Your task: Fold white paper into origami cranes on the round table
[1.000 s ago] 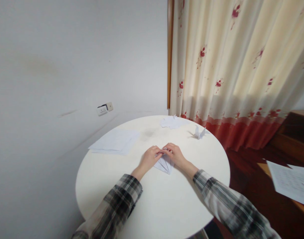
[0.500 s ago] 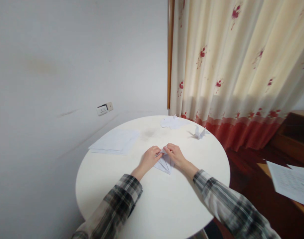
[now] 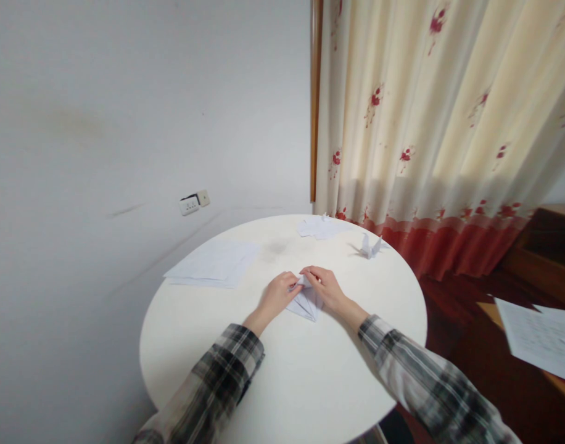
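A folded white sheet of paper point(image 3: 305, 304) lies on the round table, its pointed end toward me and crease lines showing on its face. My left hand point(image 3: 279, 292) is closed on the paper's far left side, fingertips at the folded edge. Opposite it, my right hand point(image 3: 325, 286) pinches the far top part, where a small flap stands up between the two hands. Both hands partly cover the paper, so its far end is hidden.
On the white table point(image 3: 329, 382) a stack of paper point(image 3: 213, 264) lies at left. A folded paper crane point(image 3: 371, 246) stands at the far right, near more loose paper point(image 3: 320, 228) at the back. Printed sheets point(image 3: 541, 336) lie on a lower surface to the right.
My right hand's fingers have shifted slightly left over the flap at the paper's top. The left hand stays about where it was.
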A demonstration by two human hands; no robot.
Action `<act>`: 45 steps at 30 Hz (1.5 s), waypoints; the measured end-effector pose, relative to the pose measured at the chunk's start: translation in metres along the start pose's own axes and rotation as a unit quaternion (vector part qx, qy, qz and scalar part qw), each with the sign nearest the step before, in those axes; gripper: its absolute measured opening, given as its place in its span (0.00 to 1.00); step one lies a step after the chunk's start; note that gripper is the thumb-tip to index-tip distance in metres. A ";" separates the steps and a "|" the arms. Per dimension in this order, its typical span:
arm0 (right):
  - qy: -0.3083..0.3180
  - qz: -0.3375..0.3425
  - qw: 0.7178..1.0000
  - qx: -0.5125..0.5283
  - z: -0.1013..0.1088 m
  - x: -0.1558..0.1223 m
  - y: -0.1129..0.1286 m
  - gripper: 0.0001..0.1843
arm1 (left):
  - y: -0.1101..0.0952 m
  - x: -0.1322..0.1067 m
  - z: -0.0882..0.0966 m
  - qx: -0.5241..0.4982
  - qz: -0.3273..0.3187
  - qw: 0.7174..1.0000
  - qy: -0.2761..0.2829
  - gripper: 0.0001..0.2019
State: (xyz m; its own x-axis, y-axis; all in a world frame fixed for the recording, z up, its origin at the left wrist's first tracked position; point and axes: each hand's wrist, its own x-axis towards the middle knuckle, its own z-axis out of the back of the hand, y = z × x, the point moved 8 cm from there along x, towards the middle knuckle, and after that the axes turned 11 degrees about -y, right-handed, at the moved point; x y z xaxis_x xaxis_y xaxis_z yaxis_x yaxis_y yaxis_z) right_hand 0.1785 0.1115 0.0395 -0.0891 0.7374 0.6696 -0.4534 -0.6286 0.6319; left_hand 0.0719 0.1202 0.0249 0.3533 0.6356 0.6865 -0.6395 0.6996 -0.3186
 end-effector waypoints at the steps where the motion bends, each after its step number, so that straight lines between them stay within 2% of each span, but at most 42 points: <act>1: 0.000 -0.001 1.000 0.001 0.000 0.000 0.000 0.14 | 0.000 0.000 0.000 -0.001 -0.001 1.000 0.000 0.06; 16: -0.008 0.007 1.000 0.024 0.000 0.000 -0.002 0.19 | 0.000 -0.001 -0.001 0.009 0.000 1.000 0.004 0.06; 26: -0.008 0.003 1.000 0.027 0.002 -0.001 0.000 0.17 | 0.001 0.000 -0.001 -0.011 0.015 1.000 0.009 0.07; 31: -0.011 -0.011 1.000 0.013 0.001 0.001 -0.004 0.14 | 0.007 0.001 -0.001 -0.042 0.045 0.998 0.011 0.08; 33: -0.001 -0.019 1.000 -0.005 -0.002 0.000 -0.009 0.14 | 0.012 0.001 -0.003 -0.054 0.059 0.997 0.014 0.08; 39: 0.087 -0.046 0.992 -0.083 -0.022 -0.008 -0.030 0.28 | 0.034 -0.003 -0.014 -0.055 0.132 0.989 0.021 0.11; 45: 0.105 -0.041 0.985 -0.129 -0.023 -0.008 -0.034 0.20 | 0.042 -0.006 -0.020 -0.056 0.134 0.989 0.033 0.07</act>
State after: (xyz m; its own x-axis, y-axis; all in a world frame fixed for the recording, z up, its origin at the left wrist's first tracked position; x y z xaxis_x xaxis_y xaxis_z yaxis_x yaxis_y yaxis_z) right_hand 0.1739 0.1329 0.0041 -0.2125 0.8350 0.5076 -0.6753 -0.5009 0.5414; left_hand 0.0561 0.1522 -0.0059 0.2277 0.8201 0.5250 -0.6378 0.5330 -0.5560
